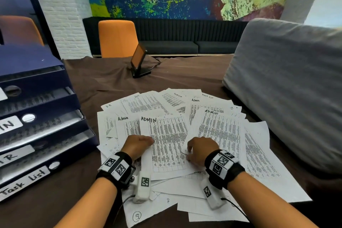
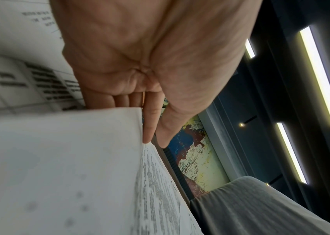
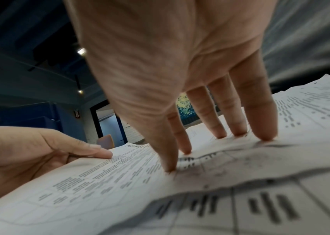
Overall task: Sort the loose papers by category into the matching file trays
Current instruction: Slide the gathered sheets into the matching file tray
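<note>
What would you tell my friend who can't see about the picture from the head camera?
Two hands work on a fan of loose printed papers on a brown cloth: the left hand pinches a sheet headed ADMIN, and the right hand presses its fingertips on the sheets beside it. Blue file trays labelled HR and Task List stand at the left.

Matt printed paper sheets (image 1: 166, 146), creased brown cloth table cover (image 1: 111, 79), grey ribbed fabric cushion (image 1: 286, 79)
</note>
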Motion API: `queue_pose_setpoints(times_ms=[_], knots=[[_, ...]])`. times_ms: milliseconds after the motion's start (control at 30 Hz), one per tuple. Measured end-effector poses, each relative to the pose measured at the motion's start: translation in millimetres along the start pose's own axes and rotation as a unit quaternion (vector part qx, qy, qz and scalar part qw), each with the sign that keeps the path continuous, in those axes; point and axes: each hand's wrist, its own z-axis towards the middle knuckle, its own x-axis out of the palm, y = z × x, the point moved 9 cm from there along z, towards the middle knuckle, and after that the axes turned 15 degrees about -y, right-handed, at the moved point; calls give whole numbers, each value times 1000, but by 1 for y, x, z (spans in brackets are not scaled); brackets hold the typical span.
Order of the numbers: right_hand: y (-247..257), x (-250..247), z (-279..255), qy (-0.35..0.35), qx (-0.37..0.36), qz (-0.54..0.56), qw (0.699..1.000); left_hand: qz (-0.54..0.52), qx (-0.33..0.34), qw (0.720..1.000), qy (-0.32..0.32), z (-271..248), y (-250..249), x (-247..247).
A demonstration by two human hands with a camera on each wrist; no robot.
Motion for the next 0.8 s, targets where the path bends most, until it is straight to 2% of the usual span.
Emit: queue_pose_setpoints(times_ms=[233,333,533,633,700,800], knots=[[24,-1,0,-5,-64,-47,997,5,8,1000,12,-1,-1,0],[35,-10,-2,-31,-91,-43,994,10,0,1000,13,0,1,-1],[90,-26,-30,-109,-199,42,973,-8,-61,997,-36,10,14,-8],[111,-27,-44,-122,-254,106,954,-24,-52,998,-32,6,13,-7],[111,-30,-46,-129,-248,146,949,-14,-35,999,-38,3,14,-8],[91,-31,-39,-106,-175,199,958,-8,-26,998,-49,3,15,-15]])
